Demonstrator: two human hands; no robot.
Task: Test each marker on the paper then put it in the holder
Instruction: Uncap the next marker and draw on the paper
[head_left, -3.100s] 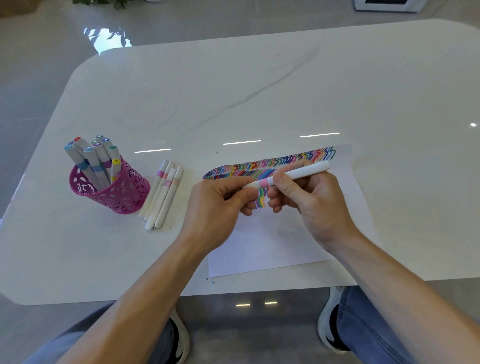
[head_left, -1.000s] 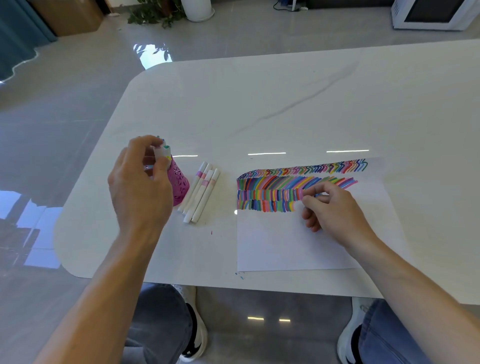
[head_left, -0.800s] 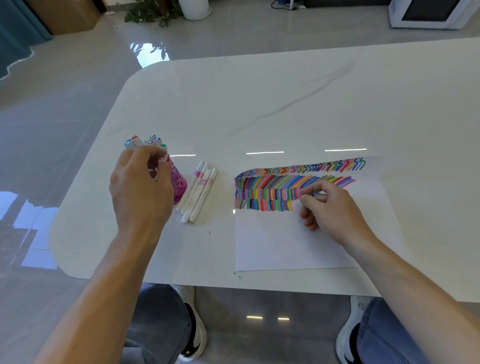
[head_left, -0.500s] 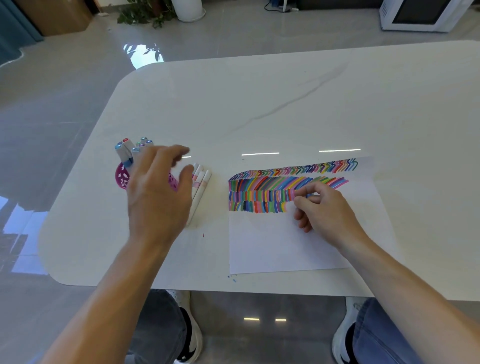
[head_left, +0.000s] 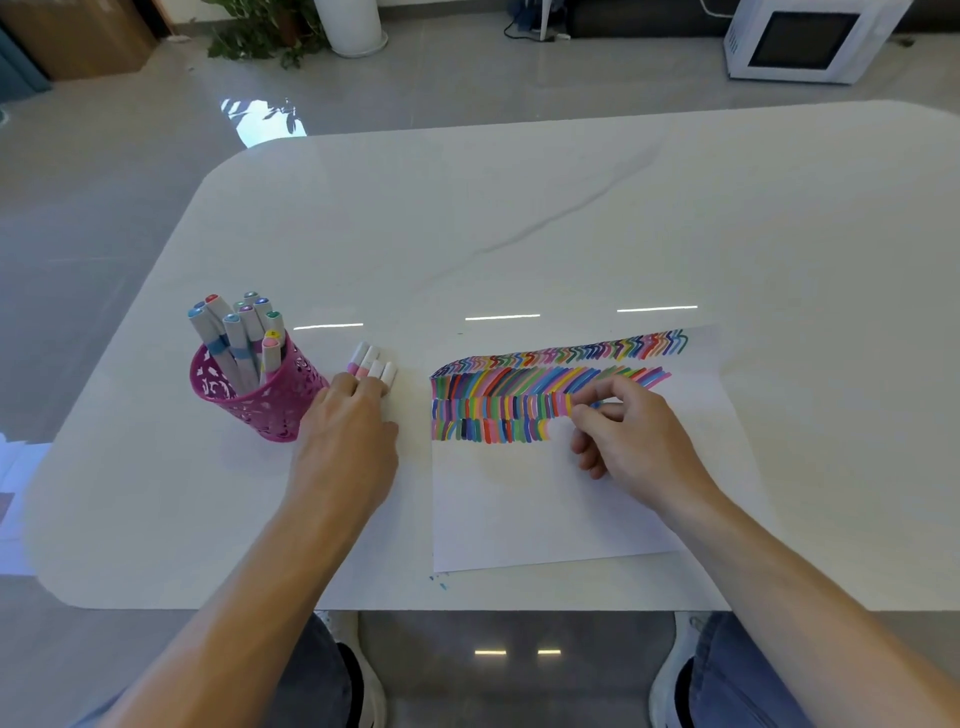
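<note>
Now left hand (head_left: 345, 441) palm-down on markers (head_left: 371, 365); right hand (head_left: 634, 436) curled, perhaps pinching

**Four loose markers lie beside a packed holder**

The pink perforated holder (head_left: 260, 402) stands upright, crammed with grey-barrelled markers in the holder (head_left: 236, 338), coloured caps up and leaning left. Just beside it to the right, four white loose markers (head_left: 371, 364) with pink bands lie side by side, and only their far ends show. Further right, apart from them, the white paper (head_left: 519, 509) lies flat. Rows of multicoloured strokes (head_left: 498, 410) fill its upper part, and the lower part is blank.
</note>
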